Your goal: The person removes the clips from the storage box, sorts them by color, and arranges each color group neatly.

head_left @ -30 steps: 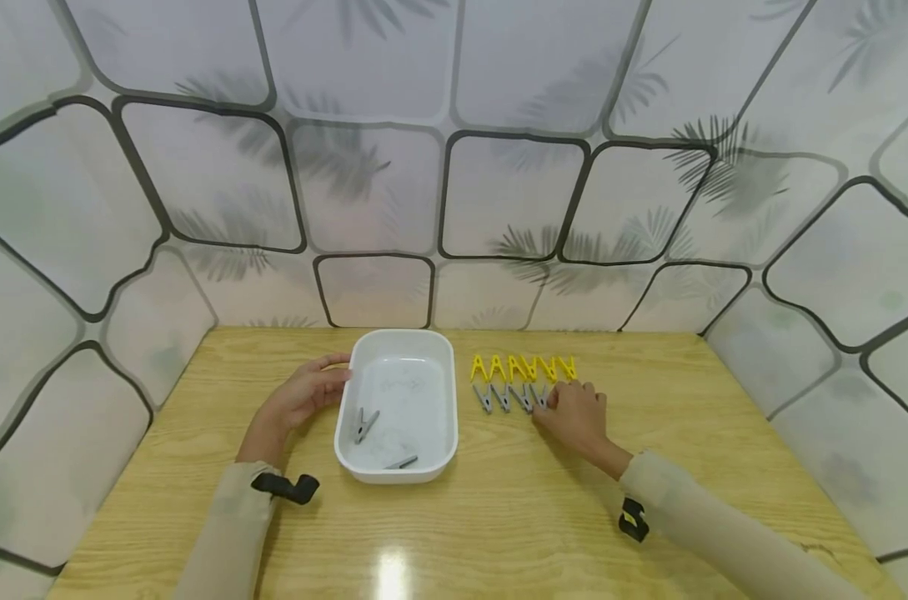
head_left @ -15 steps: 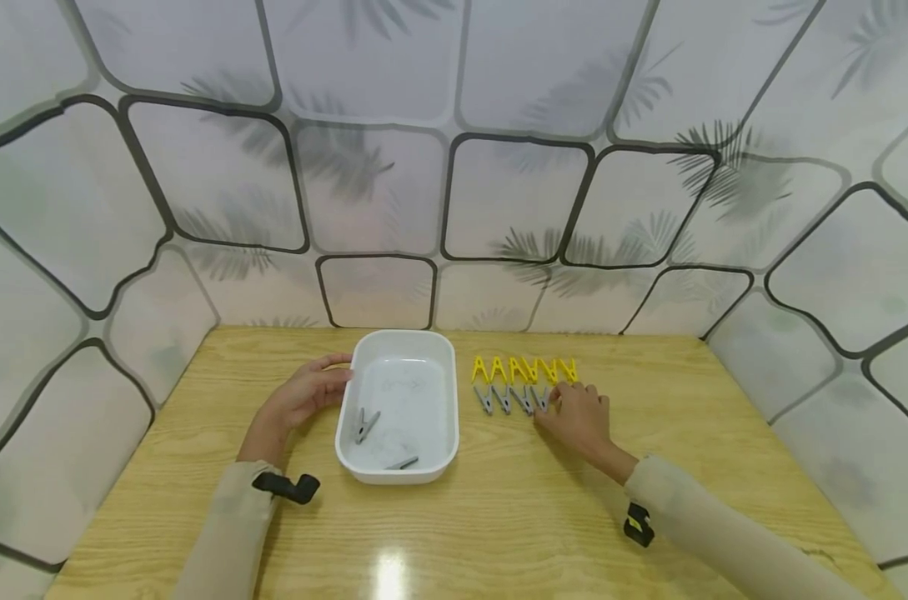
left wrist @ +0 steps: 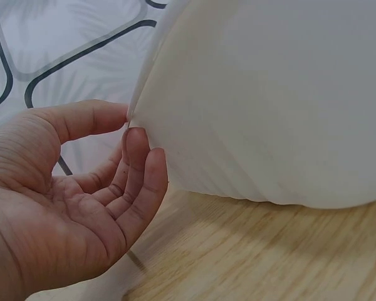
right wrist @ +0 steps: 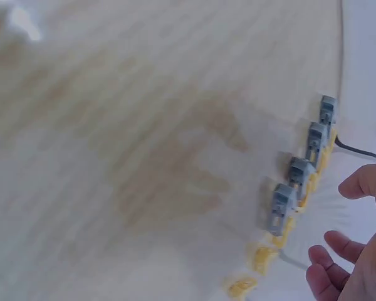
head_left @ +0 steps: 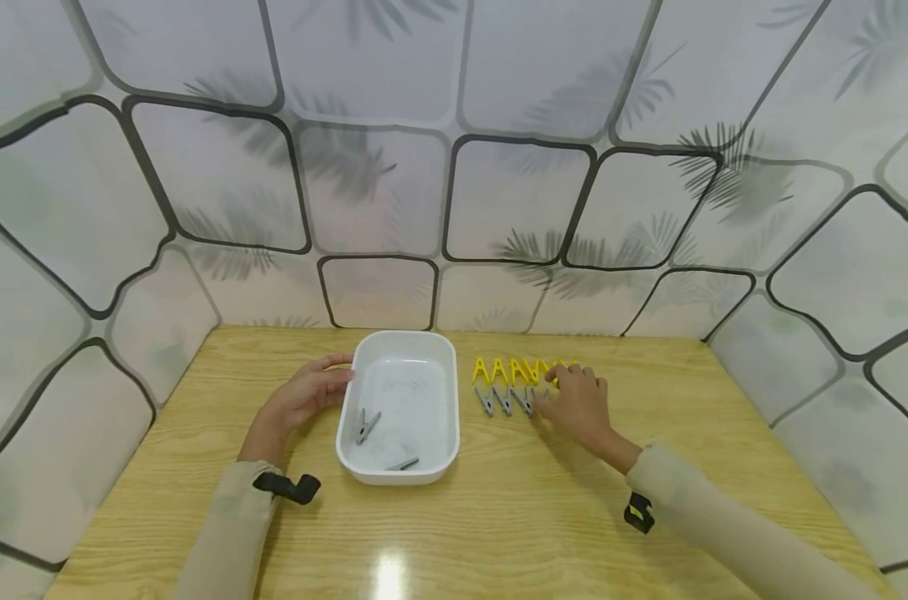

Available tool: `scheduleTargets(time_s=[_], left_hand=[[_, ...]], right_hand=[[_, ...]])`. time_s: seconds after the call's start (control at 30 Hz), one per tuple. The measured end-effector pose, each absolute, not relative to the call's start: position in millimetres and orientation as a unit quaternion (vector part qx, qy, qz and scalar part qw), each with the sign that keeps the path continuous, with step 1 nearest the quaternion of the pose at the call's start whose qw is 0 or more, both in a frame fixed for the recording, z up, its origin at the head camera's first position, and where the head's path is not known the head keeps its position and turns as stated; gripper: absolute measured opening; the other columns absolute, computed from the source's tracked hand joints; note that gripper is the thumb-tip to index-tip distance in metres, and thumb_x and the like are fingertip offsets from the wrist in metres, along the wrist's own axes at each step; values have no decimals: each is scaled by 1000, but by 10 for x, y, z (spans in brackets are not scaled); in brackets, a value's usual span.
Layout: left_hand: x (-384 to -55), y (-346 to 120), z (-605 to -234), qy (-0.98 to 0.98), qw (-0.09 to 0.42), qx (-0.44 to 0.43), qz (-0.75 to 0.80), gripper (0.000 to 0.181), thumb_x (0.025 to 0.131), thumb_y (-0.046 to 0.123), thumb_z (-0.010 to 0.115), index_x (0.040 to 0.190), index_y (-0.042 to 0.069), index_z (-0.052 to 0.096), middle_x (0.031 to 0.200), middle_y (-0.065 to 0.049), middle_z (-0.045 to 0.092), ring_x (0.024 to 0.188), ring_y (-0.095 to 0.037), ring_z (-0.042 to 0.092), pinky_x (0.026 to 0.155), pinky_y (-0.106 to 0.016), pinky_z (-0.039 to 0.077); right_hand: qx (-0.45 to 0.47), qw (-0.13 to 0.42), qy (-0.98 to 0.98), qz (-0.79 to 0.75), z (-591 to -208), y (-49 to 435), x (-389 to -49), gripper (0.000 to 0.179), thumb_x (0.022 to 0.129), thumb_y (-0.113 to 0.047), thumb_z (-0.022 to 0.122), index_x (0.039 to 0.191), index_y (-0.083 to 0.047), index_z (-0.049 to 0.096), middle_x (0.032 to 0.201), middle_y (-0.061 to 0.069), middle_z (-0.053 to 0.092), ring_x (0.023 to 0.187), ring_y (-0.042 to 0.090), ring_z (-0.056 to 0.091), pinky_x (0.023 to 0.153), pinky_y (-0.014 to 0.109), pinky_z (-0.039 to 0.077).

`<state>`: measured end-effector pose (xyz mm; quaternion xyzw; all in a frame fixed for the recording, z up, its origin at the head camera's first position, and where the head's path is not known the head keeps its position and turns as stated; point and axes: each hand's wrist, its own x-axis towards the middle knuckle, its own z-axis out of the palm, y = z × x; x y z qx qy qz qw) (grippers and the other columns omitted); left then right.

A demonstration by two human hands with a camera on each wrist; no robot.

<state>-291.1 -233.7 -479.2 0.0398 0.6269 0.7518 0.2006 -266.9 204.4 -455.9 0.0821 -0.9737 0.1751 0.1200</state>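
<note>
My left hand (head_left: 303, 398) pinches the left rim of a white plastic tray (head_left: 398, 478); in the left wrist view its fingertips meet at the tray's edge. Inside the tray lie two grey clothespins, one (head_left: 363, 429) by the left wall and one (head_left: 403, 463) at the near end. To the right is a row of several grey clothespins (head_left: 506, 401), with a row of yellow clothespins (head_left: 499, 370) behind it. Over the right end of both rows hovers my right hand (head_left: 577, 404), thumb and fingers apart and holding nothing, partly hiding the last clothespins.
Everything stands on a light wooden table (head_left: 491, 525). A patterned fabric wall (head_left: 378, 287) rises at the table's back edge and along both sides. Both sleeves carry a black wrist strap (head_left: 287, 487).
My right hand's fingers have parted from the rightmost grey clothespin and spread, reaching slightly up over the yellow row. My left hand and the tray stay in place.
</note>
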Motion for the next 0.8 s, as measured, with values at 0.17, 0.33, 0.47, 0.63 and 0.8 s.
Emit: scheduleTargets(time_s=[0.17, 0.33, 0.47, 0.63, 0.8], left_hand=[[-2902, -2346, -4792, 630, 199, 41, 749, 53, 105, 11, 55, 151, -4, 35, 105, 7, 73, 90, -7, 72, 82, -24, 59], [-2896, -2346, -4784, 632, 197, 41, 748, 50, 105, 10, 56, 149, -3, 39, 105, 7, 73, 91, -7, 72, 82, -24, 59], [-2901, -2339, -4782, 626, 197, 40, 754, 45, 104, 9, 56, 146, -1, 43, 105, 7, 73, 91, -8, 72, 82, -25, 59], [-2908, -2339, -4794, 621, 197, 44, 758, 43, 105, 7, 55, 145, -3, 43, 106, 6, 74, 92, -8, 72, 82, -25, 60], [-2912, -2346, -4802, 622, 196, 51, 756, 45, 105, 5, 52, 147, -5, 39, 107, 6, 73, 92, -7, 72, 82, -24, 59]], right_hand=[[137, 144, -960, 198, -4433, 1905, -2727, 28, 91, -23, 74, 111, -3, 69, 106, 18, 65, 95, 35, 51, 91, 58, 37], [199, 179, -939, 216, -4282, 1698, -2779, 21, 89, -17, 77, 106, -5, 70, 100, 14, 65, 91, 30, 52, 89, 57, 36], [248, 199, -923, 214, -4171, 1527, -2808, 19, 88, -14, 79, 104, -7, 70, 97, 10, 63, 90, 30, 53, 88, 55, 38], [321, 199, -902, 211, -4013, 1291, -2809, 20, 88, -11, 76, 105, -7, 69, 98, 11, 62, 92, 30, 54, 85, 51, 43], [415, 222, -865, 171, -3899, 1032, -2820, 19, 87, -10, 78, 105, -9, 70, 97, 8, 62, 88, 26, 52, 79, 42, 46]])
